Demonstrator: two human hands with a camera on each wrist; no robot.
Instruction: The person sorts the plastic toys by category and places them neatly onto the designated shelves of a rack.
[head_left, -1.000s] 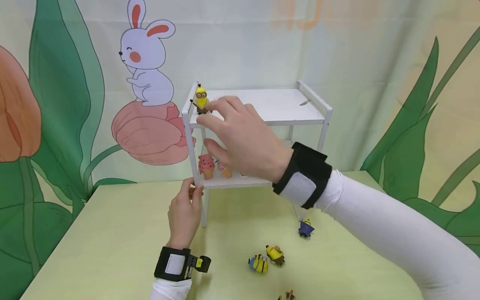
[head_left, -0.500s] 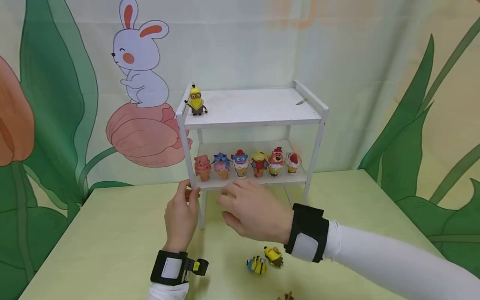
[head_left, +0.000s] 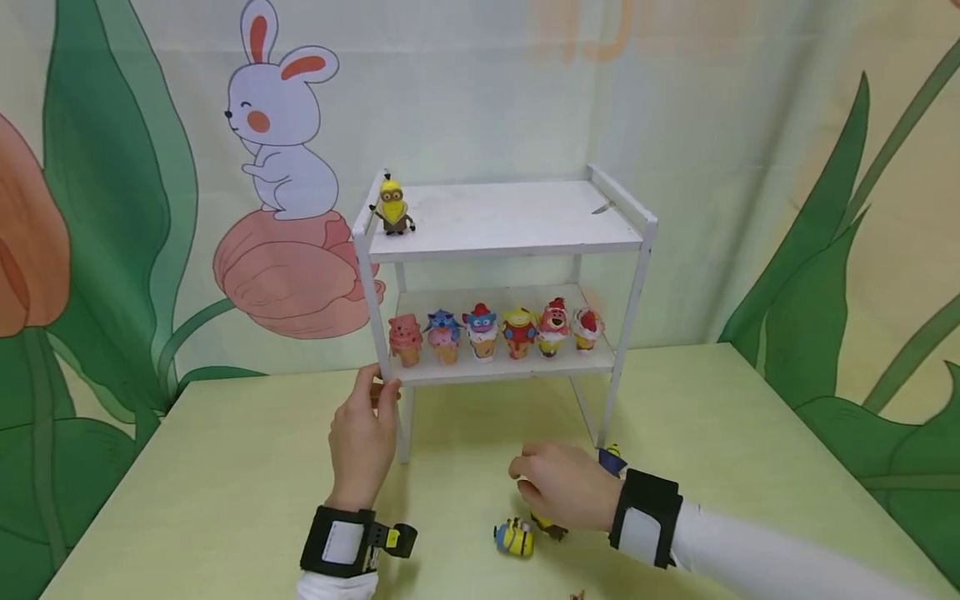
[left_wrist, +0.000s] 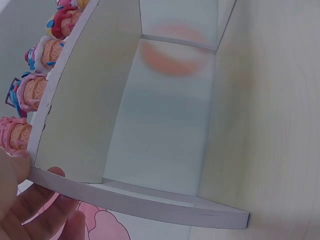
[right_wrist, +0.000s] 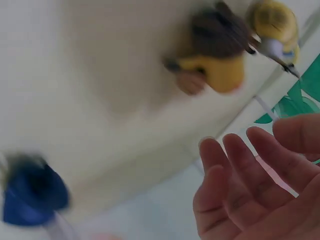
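My left hand grips the front left leg of a small white two-tier shelf. In the left wrist view its thumb and fingers close round the shelf's frame. My right hand hovers low above the table, fingers loosely bent and nothing in them. Beneath it, a yellow-and-brown minion figure is partly hidden; the right wrist view shows this minion blurred. Left of it lies a blue-and-yellow minion, and beyond the hand a minion in dark blue. Another minion stands on the top tier's left end.
Several ice-cream-cone figures stand in a row on the lower tier. A small brown piece shows at the bottom edge of the head view. Behind the pale green table hangs a printed curtain.
My right hand has drawn away from the minion on the top tier and come down and right, over the minions on the table. My left hand keeps its grip on the shelf.
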